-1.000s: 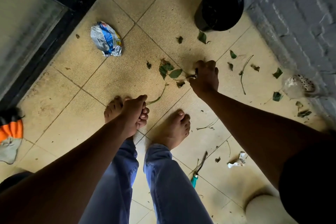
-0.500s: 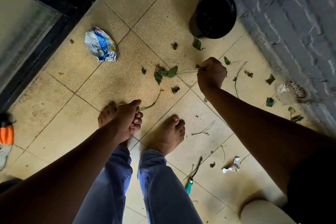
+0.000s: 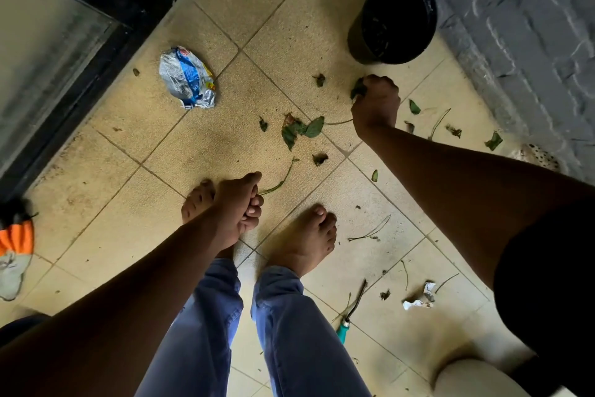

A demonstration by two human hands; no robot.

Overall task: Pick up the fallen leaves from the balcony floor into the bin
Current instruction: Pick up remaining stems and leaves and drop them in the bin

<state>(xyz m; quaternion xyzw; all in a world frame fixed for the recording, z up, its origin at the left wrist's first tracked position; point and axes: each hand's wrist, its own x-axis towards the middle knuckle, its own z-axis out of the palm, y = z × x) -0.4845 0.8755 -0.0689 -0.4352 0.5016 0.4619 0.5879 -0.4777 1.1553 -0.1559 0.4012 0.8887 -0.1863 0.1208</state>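
Observation:
My right hand is down near the tiled floor, just below the black bin, its fingers curled round a green leaf; a thin stem trails from the hand to a cluster of green leaves on the floor. Several more leaf scraps and stems lie scattered across the tiles. My left hand hangs over my left foot with its fingers loosely curled and nothing visible in it.
A crumpled blue and silver wrapper lies left of the bin. A teal-handled tool and white paper scraps lie near my right foot. A grey wall runs on the right, a dark door frame on the left.
My right hand has moved up the floor toward the bin, dragging the stem and leaf cluster along, and now grips a leaf near the bin. The left hand stays put.

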